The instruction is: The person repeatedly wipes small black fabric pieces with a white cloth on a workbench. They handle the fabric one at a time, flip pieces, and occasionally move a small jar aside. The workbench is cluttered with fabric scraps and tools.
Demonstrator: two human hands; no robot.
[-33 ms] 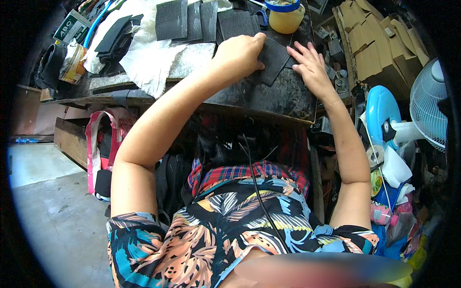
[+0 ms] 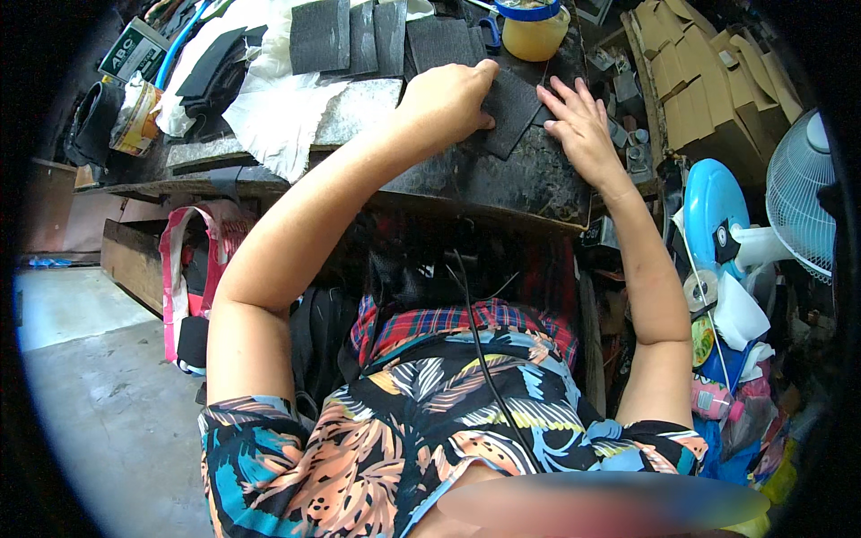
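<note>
A flat, dark rectangular piece of sheet material (image 2: pixel 513 117) lies slanted on the worn black worktable (image 2: pixel 547 193). My left hand (image 2: pixel 447 100) is closed on its left edge, thumb toward the near side and index finger toward the far side. My right hand (image 2: pixel 578 125) is open at its right edge, fingers spread and fingertips at the edge. Beyond my left hand lie more dark rectangular pieces (image 2: pixel 320 38), some overlapping. A jar of yellowish stuff with a blue rim (image 2: pixel 535 34) stands just past the piece. Blue scissor handles (image 2: pixel 491 34) show beside the jar.
White cloth (image 2: pixel 282 121) and a grey slab (image 2: pixel 359 109) cover the table's left part, with folded black material (image 2: pixel 215 76) there. Right of the table stand flattened cardboard (image 2: pixel 708 99), a blue and white fan (image 2: pixel 717 202) and cluttered bags. A pink-trimmed bag (image 2: pixel 208 260) hangs below left.
</note>
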